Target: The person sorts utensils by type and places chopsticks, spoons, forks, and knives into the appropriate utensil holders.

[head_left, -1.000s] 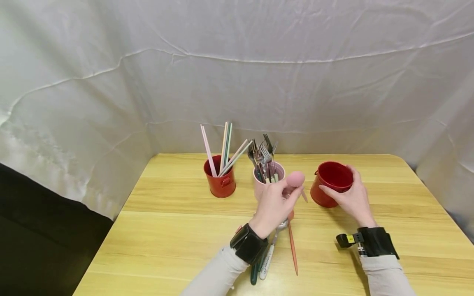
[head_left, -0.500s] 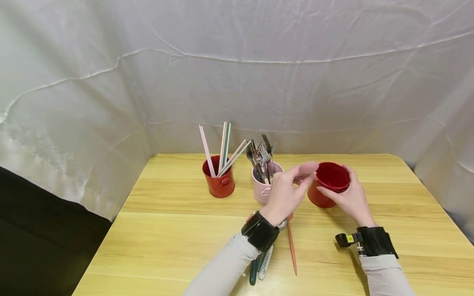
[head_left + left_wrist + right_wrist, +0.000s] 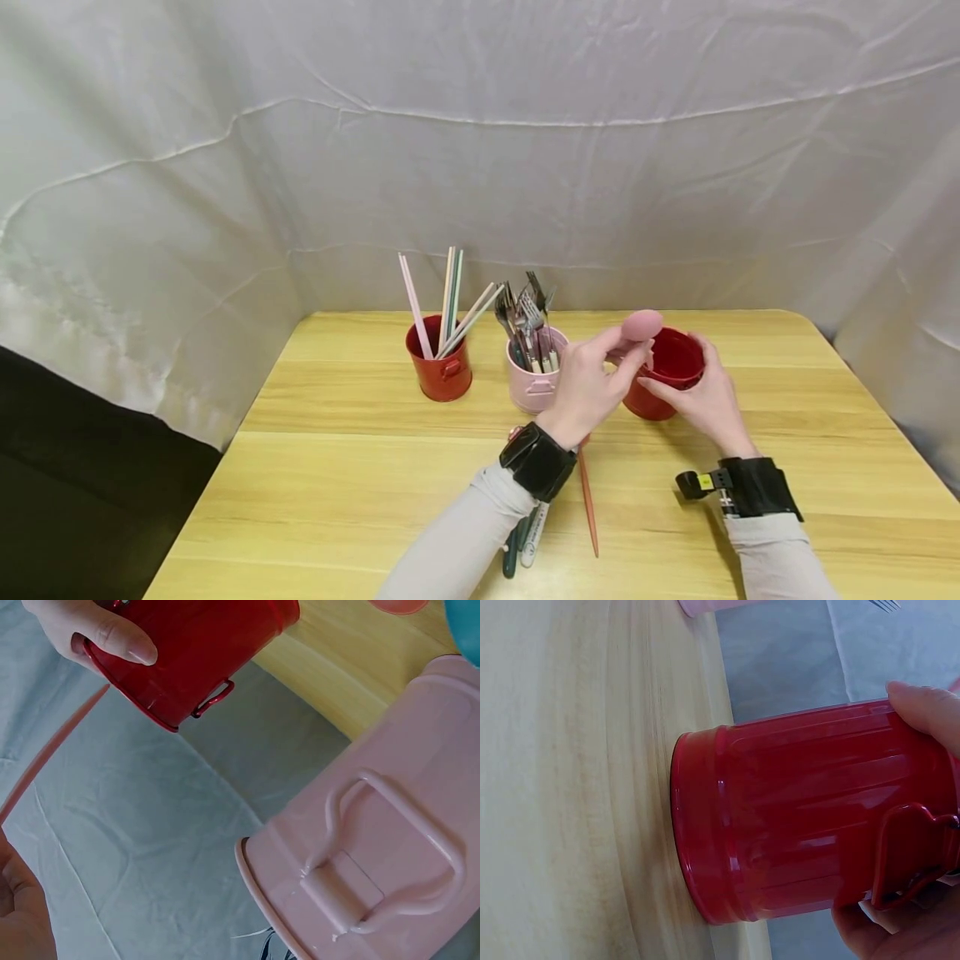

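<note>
My left hand (image 3: pixel 588 387) pinches a pink spoon (image 3: pixel 642 325), its rounded bowl uppermost. In the left wrist view the spoon's thin handle (image 3: pixel 54 744) slants so that its tip is right at the rim of a red bucket (image 3: pixel 187 652). This small metal bucket stands upright on the table at the right; its inside looks bare in the head view. My right hand (image 3: pixel 708 400) grips it near the rim, thumb on the near side and fingers round the far side. The right wrist view shows the bucket's wall and side handle (image 3: pixel 915 855) up close.
A pink bucket (image 3: pixel 534 392) of forks stands left of the red one. Farther left, another red bucket (image 3: pixel 445 382) holds several chopsticks (image 3: pixel 412 296). On the table (image 3: pixel 337 500) below my left wrist lie an orange-red utensil (image 3: pixel 588 504), a white-handled one (image 3: pixel 534 537) and dark green handles (image 3: pixel 512 554).
My left hand has carried the pink spoon rightward, from in front of the pink bucket to the mouth of the red bucket. The right hand keeps its grip there.
</note>
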Action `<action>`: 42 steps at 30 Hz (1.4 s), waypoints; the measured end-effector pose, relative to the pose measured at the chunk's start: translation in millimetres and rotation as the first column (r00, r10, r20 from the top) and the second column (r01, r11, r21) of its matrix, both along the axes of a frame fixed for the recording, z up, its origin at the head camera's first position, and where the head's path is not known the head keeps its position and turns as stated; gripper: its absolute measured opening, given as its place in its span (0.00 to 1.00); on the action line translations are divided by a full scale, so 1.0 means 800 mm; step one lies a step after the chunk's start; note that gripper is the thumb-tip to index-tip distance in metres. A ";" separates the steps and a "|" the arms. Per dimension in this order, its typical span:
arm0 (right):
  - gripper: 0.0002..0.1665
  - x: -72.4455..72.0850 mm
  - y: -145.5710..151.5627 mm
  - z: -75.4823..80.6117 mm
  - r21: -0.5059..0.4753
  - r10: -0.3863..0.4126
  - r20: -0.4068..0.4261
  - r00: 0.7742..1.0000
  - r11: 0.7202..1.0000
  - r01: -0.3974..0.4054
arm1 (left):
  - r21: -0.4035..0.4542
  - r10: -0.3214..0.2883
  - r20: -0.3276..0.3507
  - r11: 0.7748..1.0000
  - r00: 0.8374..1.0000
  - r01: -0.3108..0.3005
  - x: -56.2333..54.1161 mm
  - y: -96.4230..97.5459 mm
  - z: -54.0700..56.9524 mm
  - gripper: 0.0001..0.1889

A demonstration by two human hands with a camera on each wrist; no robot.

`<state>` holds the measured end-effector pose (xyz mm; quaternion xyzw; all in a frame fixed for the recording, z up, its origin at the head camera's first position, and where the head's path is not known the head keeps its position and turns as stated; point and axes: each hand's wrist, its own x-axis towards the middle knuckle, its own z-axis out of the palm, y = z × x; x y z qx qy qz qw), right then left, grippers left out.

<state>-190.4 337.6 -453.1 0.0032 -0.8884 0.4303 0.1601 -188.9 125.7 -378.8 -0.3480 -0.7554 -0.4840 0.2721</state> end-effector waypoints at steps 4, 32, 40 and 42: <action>0.59 0.000 -0.002 0.000 0.003 -0.001 -0.014 1.000 1.000 0.001 | 0.013 -0.007 0.002 1.000 1.000 0.007 -0.003 0.002 0.001 0.05; 0.59 0.000 -0.001 -0.001 -0.036 -0.002 -0.024 1.000 0.999 0.001 | -0.517 0.190 0.255 0.856 0.948 -0.032 -0.016 -0.010 -0.035 0.10; 0.60 0.000 -0.003 0.001 -0.035 -0.008 -0.006 1.000 0.999 0.008 | -0.565 0.187 0.238 0.825 0.953 -0.020 -0.003 -0.058 -0.044 0.04; 0.61 0.000 -0.003 0.001 -0.037 -0.006 -0.004 1.000 0.999 0.006 | -0.576 0.206 0.217 0.816 0.954 -0.045 0.001 -0.072 -0.047 0.01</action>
